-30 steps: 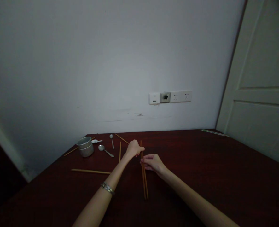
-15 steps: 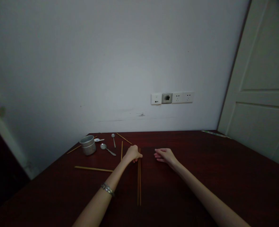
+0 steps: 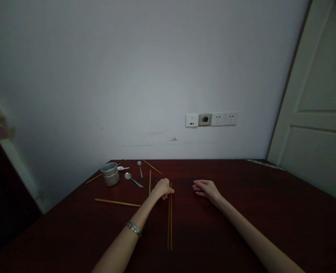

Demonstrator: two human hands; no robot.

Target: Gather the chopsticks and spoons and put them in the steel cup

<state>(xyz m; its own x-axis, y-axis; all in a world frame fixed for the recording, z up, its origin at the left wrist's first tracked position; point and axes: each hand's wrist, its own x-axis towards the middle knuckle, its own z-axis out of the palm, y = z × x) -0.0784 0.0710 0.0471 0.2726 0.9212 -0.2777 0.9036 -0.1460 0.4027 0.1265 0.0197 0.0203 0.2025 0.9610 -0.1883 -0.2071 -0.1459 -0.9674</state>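
Note:
A pair of wooden chopsticks (image 3: 170, 223) lies side by side on the dark red table (image 3: 242, 231), pointing away from me. My left hand (image 3: 163, 188), with a bracelet on its wrist, is curled over their far end, fingertips closed on them. My right hand (image 3: 206, 188) rests on the table a little to the right, apart from the chopsticks. Its fingers are loosely stretched out and hold nothing.
At the back left stand a metal cup (image 3: 110, 174), a small white spoon (image 3: 123, 168) and two metal spoons (image 3: 133, 179). Single chopsticks (image 3: 117, 203) lie scattered there. A white wall with sockets (image 3: 211, 119) is behind the table, and a door (image 3: 316, 113) is on the right.
The pair of chopsticks was held by both hands and now lies straight on the table. My right hand let go and moved right; my left hand stays at the far end.

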